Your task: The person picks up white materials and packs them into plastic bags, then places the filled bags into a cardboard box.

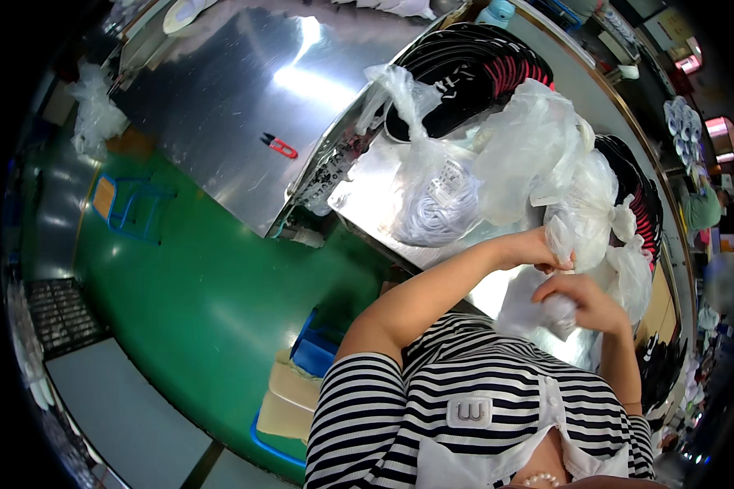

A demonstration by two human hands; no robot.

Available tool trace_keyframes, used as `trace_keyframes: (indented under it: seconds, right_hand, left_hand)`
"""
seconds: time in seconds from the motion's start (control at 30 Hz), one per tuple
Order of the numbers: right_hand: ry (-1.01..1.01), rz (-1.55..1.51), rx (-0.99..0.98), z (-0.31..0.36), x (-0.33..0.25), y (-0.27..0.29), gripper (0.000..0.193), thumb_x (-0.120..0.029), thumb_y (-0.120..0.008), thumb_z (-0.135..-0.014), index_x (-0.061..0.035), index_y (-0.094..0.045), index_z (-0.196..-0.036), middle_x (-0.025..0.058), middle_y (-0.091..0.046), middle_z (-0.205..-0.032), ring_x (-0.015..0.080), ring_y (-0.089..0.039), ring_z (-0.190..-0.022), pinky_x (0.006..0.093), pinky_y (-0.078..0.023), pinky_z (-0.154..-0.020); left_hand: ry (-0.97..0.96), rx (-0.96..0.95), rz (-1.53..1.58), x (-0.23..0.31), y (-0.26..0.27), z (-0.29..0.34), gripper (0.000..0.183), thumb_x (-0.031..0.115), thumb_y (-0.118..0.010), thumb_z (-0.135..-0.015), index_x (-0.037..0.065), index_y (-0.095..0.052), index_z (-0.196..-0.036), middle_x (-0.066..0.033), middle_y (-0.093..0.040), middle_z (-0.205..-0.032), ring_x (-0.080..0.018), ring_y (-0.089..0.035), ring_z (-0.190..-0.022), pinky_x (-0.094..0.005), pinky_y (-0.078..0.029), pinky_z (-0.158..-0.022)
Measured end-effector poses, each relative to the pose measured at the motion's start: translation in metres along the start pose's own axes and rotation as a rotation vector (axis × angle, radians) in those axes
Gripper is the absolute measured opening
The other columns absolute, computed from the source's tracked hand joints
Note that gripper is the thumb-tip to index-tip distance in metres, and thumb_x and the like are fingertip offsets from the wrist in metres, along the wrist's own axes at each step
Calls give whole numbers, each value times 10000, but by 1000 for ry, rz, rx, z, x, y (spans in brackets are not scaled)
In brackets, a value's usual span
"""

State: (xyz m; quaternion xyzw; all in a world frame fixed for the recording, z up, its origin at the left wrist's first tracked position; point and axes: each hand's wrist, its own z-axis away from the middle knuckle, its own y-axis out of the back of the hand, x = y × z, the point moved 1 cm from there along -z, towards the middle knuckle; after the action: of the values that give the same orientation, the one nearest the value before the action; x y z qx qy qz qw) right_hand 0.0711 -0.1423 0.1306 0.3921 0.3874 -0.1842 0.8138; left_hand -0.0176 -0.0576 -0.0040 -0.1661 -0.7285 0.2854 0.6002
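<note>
Pinching with thumb and fingers closed, your left hand (545, 249) is clamped on the loose, twisted end of a translucent, crinkled plastic bag (559, 234). That bag is just in front of you, over the shiny metal worktop (375, 181). Just below it, your right hand (585, 300) has its fingers curled together around a bunched wad of thin whitish plastic (559, 314); motion blur softens its folds, and you cannot tell what, if anything, is inside.

Beyond your hands spreads a large, cloudy, wrinkled plastic sheet-like bag (526, 134). To its left, a clear knotted bag (436, 213) bulges with smooth, pale, cord-like coils. Behind these, a curved stack of black, soft-looking pieces with red edges (469, 69) fans out in tight layers. On the separate, smooth, reflective metal table (220, 122) to the left lie small red-handled snips with dark blades (281, 147).
</note>
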Motion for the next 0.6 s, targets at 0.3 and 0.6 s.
trace_keyframes:
  seconds: [0.3,0.6]
  right_hand:
    - [88,201,875,16,21,-38,251,-51,-681,-675,-56,-584,-907,95,-594,-954,283,-539,-963,351,-422,-887]
    - [-225,-574,807,38,50,-67,313,-32,-584,-841,-47,-511,-1146,69,-605,-1043,120,-566,-946,258,-449,-841]
  left_hand:
    - [-489,478,-700,-25,-38,44,164,36,-591,-839,24,-561,-1000,-75,-575,-926,-156,-561,-834,-280,-461,-751]
    - [-289,428,-704,-7,-62,54,338,-41,-617,-762,1,-515,-1082,-119,-555,-1022,-180,-548,-932,-282,-441,-802]
